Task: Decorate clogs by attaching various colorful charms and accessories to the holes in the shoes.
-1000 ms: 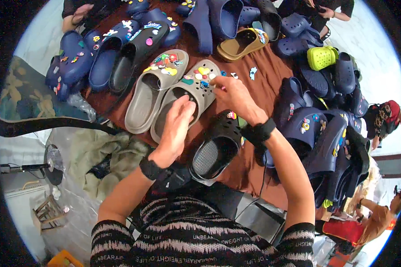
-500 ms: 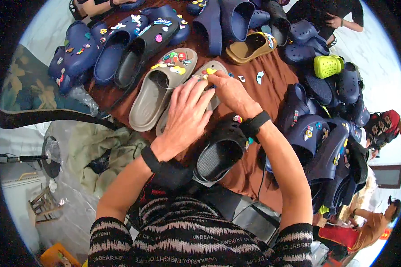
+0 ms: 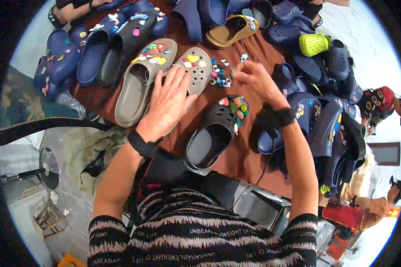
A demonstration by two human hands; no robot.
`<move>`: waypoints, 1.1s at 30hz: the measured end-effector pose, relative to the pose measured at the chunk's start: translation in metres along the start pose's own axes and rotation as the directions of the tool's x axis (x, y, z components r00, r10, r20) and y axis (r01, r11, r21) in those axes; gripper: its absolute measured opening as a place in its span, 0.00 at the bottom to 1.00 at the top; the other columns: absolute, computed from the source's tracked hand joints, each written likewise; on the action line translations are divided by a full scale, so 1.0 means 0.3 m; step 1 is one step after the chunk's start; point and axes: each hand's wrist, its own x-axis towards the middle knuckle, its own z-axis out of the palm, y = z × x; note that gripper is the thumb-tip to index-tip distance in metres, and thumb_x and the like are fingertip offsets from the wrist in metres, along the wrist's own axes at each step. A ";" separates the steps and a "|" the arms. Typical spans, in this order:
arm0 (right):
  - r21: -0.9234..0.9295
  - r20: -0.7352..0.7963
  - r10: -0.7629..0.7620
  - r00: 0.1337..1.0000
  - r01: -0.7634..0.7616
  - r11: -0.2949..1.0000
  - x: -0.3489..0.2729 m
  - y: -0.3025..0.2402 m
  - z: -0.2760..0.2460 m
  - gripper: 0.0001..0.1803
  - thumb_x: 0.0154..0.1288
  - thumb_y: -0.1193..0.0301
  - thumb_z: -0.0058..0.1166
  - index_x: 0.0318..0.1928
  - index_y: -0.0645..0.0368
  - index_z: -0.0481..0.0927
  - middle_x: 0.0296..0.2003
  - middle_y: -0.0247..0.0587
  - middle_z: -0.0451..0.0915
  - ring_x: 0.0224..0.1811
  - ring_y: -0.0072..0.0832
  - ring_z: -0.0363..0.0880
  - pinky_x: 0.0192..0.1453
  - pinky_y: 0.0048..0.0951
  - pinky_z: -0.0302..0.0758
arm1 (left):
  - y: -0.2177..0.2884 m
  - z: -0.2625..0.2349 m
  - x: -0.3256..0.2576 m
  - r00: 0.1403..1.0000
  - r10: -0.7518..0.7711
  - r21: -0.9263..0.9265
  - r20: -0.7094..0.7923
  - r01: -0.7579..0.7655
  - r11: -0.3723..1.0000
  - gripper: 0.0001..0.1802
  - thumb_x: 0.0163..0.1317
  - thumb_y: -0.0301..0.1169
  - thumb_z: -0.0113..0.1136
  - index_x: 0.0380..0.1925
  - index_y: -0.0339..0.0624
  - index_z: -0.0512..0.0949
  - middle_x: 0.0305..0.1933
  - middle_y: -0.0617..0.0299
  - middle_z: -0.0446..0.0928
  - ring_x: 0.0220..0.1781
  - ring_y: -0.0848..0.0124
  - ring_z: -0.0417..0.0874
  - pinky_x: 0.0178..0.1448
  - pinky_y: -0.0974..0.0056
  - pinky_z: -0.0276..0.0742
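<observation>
My left hand (image 3: pixel 167 100) lies with stretched fingers over the side of a grey clog (image 3: pixel 199 73), hiding much of its opening. That clog has a yellow heart, cream and dark red charms around its toe holes. Its grey mate (image 3: pixel 131 95), decorated with colourful charms, stands to the left. My right hand (image 3: pixel 258 82) is off the clog, thumb and fingers pinched beside a pile of small loose charms (image 3: pixel 219 73). Something tiny and pale shows at its fingertips, too small to name. A black clog (image 3: pixel 209 144) with bright charms sits nearer me.
Navy clogs (image 3: pixel 91 58) crowd the left of the brown cloth (image 3: pixel 165 144), and more navy clogs (image 3: pixel 305 118) are heaped at the right. A tan clog (image 3: pixel 234 33) and a lime-green clog (image 3: pixel 315 44) lie farther back. Other people are around the table. A cable (image 3: pixel 258 175) hangs at the front edge.
My right hand has left the grey clog's toe and moved right to the loose charms, uncovering the toe. My left hand stays on the clog. The whole view has shifted slightly.
</observation>
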 end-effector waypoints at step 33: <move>-0.491 0.192 0.536 0.822 -0.393 0.778 -0.213 -0.044 0.122 0.18 0.57 0.56 0.62 0.35 0.60 0.85 0.31 0.54 0.85 0.38 0.48 0.86 0.43 0.47 0.80 | 0.001 0.019 -0.006 0.996 0.024 -0.013 -0.081 -0.025 1.000 0.28 0.62 0.38 0.62 0.58 0.34 0.71 0.65 0.48 0.68 0.72 0.54 0.62 0.74 0.42 0.53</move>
